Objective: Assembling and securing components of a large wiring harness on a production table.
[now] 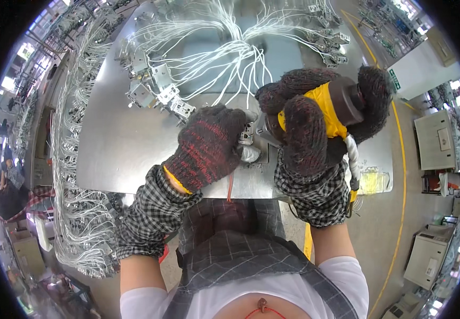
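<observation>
Filling the middle, a steel table; across its far side, white wires fan out — likely snag. Table's right: taped power tool, probably heavy, best gripped round its body, right hand wrapped about it. Left hand, curled, pinches small metal fitting beside it — seemingly stiff, perhaps slippery.

Yel.-taped dk tool beside sm. metal pc.

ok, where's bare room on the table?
Widest patch: metal tabletop left of the left hand, below the silvery parts, to the left edge. Narrower: front strip between the checked sleeves, crossed by a reddish cord. Crowded: far side, under white wires, and around the right hand and its yellow-taped tool.
</observation>
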Demonstrator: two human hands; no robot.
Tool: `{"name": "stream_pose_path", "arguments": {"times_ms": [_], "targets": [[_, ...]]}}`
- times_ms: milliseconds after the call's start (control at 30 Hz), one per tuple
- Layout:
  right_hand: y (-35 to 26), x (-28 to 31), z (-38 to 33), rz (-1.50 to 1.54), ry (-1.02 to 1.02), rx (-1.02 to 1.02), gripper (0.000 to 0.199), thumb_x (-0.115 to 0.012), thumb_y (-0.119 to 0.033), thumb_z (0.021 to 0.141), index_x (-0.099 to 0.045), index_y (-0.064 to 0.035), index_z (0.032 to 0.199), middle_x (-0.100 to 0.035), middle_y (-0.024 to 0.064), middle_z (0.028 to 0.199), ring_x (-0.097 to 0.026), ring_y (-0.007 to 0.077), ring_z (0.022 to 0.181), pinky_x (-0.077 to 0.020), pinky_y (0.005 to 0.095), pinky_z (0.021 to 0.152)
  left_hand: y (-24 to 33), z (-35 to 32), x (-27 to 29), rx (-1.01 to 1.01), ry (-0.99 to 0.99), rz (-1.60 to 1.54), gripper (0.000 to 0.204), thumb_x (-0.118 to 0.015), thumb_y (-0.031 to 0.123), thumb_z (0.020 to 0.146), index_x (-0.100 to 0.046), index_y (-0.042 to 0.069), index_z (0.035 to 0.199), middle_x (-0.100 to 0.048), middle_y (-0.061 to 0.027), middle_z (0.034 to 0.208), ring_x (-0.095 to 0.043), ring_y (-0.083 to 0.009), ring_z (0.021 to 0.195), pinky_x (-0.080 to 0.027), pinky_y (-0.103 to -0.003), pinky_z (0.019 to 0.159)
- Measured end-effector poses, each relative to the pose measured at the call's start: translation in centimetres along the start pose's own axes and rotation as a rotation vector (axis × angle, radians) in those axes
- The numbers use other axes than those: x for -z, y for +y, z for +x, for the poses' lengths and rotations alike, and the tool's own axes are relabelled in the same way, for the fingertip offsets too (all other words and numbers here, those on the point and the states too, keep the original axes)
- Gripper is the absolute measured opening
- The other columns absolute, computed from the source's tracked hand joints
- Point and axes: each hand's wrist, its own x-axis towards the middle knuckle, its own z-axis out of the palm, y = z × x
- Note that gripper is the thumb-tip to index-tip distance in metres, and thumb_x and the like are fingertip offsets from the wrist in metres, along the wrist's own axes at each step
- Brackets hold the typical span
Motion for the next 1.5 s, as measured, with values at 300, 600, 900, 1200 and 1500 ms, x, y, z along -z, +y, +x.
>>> {"name": "stream_pose_path", "arguments": {"times_ms": [300,600,900,1200,1500], "targets": [[0.8,0.2,0.5,-0.2,-0.133,0.144,0.081,-0.075,0.0,0.096,-0.031,-0.0233,0.16,-0.073,0.0203,0.107,-0.076,0.0282,0.083,-0.0675,0.0487,0.074,-3.4,0.0,3.6,0.066,-0.146,0.359,0.062,-0.081,0.035,0.082,-0.065,0.015,0.139,-0.072,-0.0105,0.123,-0.066,-0.0327,0.118,-0.051,-0.048,0.102],[-2.4,-1.9,-3.3,-0.668,-0.131,0.053,0.058,-0.066,-0.014,0.103,-0.039,-0.0109,0.154,-0.066,0.0156,0.125,-0.068,0.0264,0.099,-0.0552,0.048,0.095,-8.5,2.0,3.6,-0.237,-0.259,0.071,0.058,-0.077,0.046,0.08,-0.073,0.013,0.128,-0.077,-0.0161,0.109,-0.073,-0.0382,0.102,-0.055,-0.052,0.092],[2.2,-0.2,0.0,-0.461,0.108,0.439,0.063,-0.066,-0.018,0.104,-0.031,-0.0046,0.154,-0.071,0.0182,0.1,-0.072,0.027,0.081,-0.058,0.0458,0.093,-4.3,0.0,1.5,-0.245,-0.194,0.202,0.029,-0.078,0.031,0.076,-0.077,0.009,0.094,-0.076,-0.0142,0.089,-0.076,-0.0351,0.084,-0.059,-0.051,0.078],[2.9,-0.7,0.4,-0.707,0.009,0.77,0.049,-0.05,-0.04,0.112,-0.048,0.0016,0.138,-0.072,0.0157,0.098,-0.072,0.0234,0.077,-0.056,0.044,0.093,-4.6,0.1,1.0,-0.105,-0.215,0.072,0.047,-0.084,0.043,0.076,-0.077,0.006,0.103,-0.077,-0.0175,0.099,-0.075,-0.0395,0.098,-0.059,-0.054,0.09],[3.7,-0.4,0.4,-0.581,0.056,0.528,0.051,-0.047,-0.051,0.112,-0.057,-0.0029,0.126,-0.074,0.0071,0.088,-0.072,0.0212,0.08,-0.0417,0.0538,0.112,-6.9,0.4,-1.4,-0.107,-0.153,0.119,0.036,-0.08,0.033,0.082,-0.077,0.019,0.116,-0.072,-0.0116,0.113,-0.073,-0.0359,0.098,-0.062,-0.055,0.087]]}}
